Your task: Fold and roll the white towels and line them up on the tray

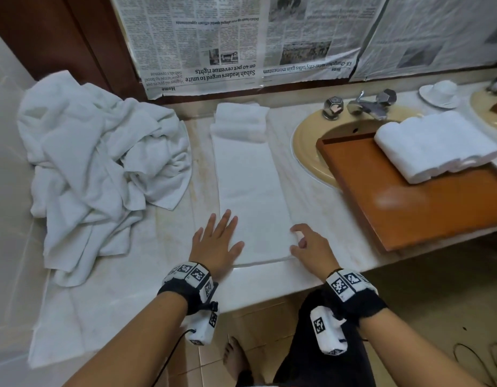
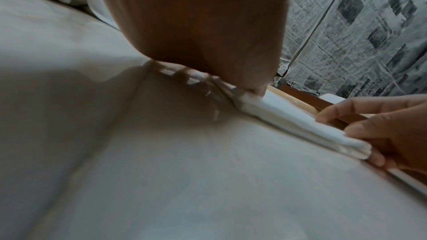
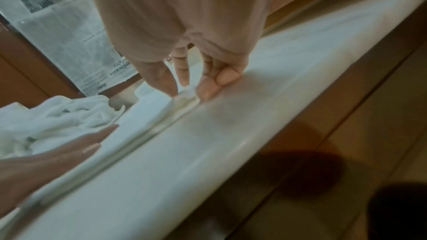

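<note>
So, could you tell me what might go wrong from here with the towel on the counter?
1. The right hand pinches only one near corner of the folded towel while the left hand lies flat, so the roll may start skewed.
2. The tray sits across the sink and overhangs the counter edge; setting a roll down hard might tip it.

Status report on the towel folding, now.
Left hand flat on folded towel. Right hand fingers pinching its near corner. Rolled towels on tray. Nothing in the way.

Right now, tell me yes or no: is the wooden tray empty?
No: rolled white towels already lie in a row at the far end of the wooden tray.
</note>
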A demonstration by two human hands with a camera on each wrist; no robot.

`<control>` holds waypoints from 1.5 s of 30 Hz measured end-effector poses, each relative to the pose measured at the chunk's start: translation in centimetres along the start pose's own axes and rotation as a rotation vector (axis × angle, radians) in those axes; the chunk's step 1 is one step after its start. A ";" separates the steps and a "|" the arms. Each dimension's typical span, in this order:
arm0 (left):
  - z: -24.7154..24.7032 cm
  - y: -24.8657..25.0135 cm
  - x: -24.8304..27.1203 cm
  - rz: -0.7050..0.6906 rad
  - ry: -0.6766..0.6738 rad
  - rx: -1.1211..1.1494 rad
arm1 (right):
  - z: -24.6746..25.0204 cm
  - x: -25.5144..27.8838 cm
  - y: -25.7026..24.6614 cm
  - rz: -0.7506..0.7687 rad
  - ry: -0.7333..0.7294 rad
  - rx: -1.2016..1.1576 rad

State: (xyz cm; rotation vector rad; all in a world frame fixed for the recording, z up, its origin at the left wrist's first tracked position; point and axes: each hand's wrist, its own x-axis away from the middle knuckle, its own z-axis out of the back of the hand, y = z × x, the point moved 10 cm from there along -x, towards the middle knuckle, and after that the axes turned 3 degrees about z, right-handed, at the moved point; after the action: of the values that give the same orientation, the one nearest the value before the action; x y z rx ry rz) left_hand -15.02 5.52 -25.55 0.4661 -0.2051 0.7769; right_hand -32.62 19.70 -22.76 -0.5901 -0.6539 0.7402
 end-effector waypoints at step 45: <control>2.2 1.5 1.4 0.200 0.116 0.363 | 2.5 -4.0 -0.4 0.053 -0.172 0.151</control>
State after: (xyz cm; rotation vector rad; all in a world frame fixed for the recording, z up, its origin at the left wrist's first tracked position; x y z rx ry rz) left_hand -15.15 6.29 -22.67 0.7487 -0.0006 1.0408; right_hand -36.49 17.07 -22.13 -0.4095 -0.7354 0.8887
